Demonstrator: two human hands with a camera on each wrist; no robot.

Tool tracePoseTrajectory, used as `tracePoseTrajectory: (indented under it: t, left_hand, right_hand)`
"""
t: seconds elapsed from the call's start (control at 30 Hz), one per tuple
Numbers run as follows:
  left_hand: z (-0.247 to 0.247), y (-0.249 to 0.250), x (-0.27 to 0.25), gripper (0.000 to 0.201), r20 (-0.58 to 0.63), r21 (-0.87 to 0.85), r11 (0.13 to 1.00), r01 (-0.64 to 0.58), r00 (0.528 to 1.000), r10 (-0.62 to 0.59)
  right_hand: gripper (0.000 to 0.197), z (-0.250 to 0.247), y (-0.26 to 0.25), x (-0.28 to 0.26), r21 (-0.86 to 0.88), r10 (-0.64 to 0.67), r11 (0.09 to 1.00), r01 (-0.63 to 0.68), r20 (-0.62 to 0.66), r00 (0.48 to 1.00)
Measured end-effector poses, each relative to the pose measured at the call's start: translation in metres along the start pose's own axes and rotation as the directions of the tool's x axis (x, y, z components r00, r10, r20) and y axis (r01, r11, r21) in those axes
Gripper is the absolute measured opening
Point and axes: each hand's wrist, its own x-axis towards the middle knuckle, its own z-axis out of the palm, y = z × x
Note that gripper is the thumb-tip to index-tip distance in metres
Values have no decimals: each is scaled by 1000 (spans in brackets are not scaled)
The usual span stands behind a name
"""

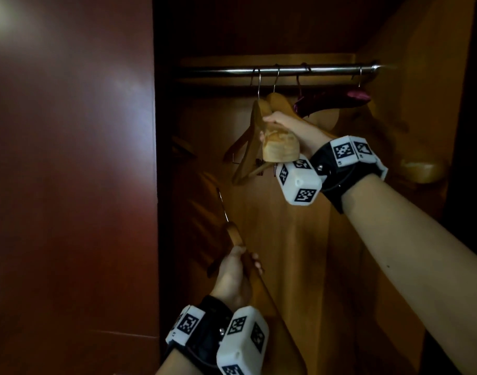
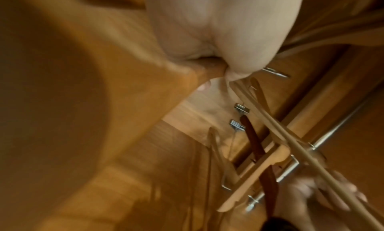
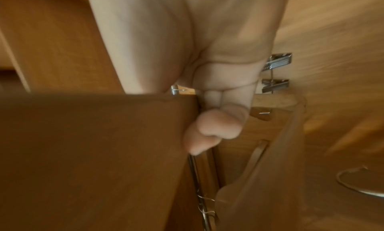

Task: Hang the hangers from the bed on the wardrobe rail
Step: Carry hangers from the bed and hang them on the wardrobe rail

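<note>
A steel wardrobe rail [image 1: 221,71] crosses the top of the open wardrobe. My right hand [image 1: 275,122] grips the broad shoulder of a pale wooden hanger [image 1: 280,148], and the hanger's hook [image 1: 275,81] sits over the rail. In the right wrist view my fingers [image 3: 218,127] curl round that hanger [image 3: 93,144]. Lower down, my left hand [image 1: 241,262] holds a second wooden hanger [image 1: 233,234], its wire hook pointing up, well below the rail. The left wrist view shows this hanger [image 2: 104,86] as a blur under my palm.
A thin brown clip hanger [image 1: 245,147] hangs just left of my right hand. A maroon padded hanger [image 1: 334,102] hangs further right. A dark red door [image 1: 69,171] stands at the left. Bare rail shows left of the hooks.
</note>
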Motion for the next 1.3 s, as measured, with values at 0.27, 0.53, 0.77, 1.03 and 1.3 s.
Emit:
tracePoseTrajectory:
  t: [0.27,0.53,0.77,1.03,1.3]
  left_hand:
    - [20,11,17,15,4,-42,997,-61,998,61]
    - [20,14,19,24,-25,-5,995,-97,995,97]
    - [19,14,17,17,-9,-5,996,-94,995,94]
    - [12,17,12,19,-3,-1,995,-99,995,99]
    - [10,19,14,16,11,-38,996,-78,997,78]
  right_hand:
    - [27,-2,-14,24,-101,-18,995,24,53,998]
    - [23,-13,-25,17,43,-93,995,92,11,996]
    - [24,-17,-34,13,78,-101,991,107,-82,992]
    - [18,-12,-5,21,94,54,995,-37,-191,980]
    - [31,-12,3,20,123,57,992,-35,-176,983]
